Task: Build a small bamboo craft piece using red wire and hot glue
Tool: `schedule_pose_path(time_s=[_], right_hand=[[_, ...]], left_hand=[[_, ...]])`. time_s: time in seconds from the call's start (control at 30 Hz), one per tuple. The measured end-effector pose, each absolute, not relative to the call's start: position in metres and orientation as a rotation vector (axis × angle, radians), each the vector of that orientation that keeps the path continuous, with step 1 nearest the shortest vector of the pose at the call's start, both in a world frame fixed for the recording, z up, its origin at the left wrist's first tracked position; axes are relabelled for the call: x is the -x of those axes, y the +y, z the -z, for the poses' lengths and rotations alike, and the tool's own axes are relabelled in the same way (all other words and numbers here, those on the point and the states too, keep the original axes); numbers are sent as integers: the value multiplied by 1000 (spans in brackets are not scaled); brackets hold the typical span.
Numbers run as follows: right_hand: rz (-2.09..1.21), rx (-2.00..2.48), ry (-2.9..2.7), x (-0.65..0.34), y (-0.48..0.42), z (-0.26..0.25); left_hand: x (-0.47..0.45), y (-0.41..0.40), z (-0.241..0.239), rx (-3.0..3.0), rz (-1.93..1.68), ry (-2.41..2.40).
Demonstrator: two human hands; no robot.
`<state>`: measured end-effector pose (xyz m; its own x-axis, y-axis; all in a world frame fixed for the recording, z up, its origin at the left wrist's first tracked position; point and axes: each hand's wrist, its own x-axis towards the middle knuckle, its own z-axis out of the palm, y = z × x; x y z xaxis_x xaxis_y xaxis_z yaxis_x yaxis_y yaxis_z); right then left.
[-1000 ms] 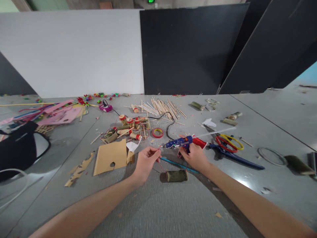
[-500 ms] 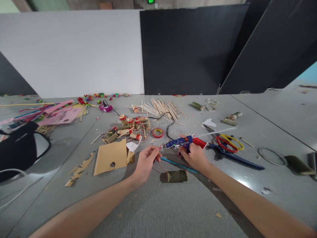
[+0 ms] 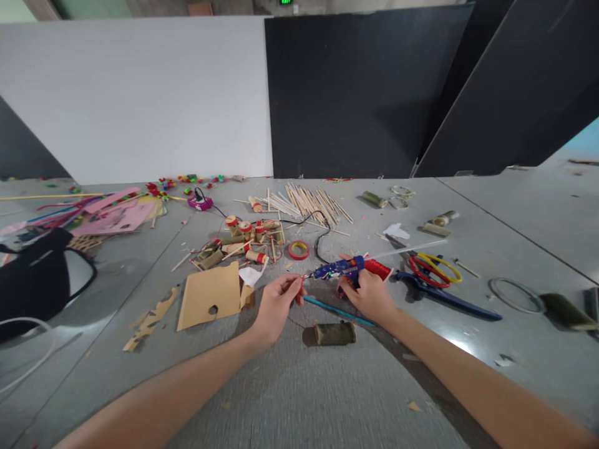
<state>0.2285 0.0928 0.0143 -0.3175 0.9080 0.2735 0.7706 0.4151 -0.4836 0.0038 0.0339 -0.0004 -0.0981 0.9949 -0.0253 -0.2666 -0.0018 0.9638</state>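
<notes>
The left hand [image 3: 275, 307] is closed to a pinch, thumb against fingers, on a small reddish thing [image 3: 301, 292] mostly hidden by the fingers. At this hand's 2 o'clock, the blue glue gun [image 3: 336, 269] aims its nozzle toward the pinch, just beside it. The right hand [image 3: 369, 295] curls around the gun's handle. The bamboo piece [image 3: 336, 333] lies at the left hand's 4 o'clock, the tape roll [image 3: 298, 256] at its 1 o'clock.

Grey floor [image 3: 234, 399], glare [image 3: 461, 344] lower right. White panel [image 3: 140, 100] upper left, black panel [image 3: 360, 100] upper centre, slanting dark panel [image 3: 510, 93] upper right. Green exit sign [image 3: 286, 2] top edge.
</notes>
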Motion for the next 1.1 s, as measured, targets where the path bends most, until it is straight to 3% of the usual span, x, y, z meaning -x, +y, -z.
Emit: schedule_pose_path(time_s=[1.1], right_hand=[[-304, 1432, -2216, -229, 93, -14]], left_hand=[[-4, 33, -2, -942, -1410, 1061]])
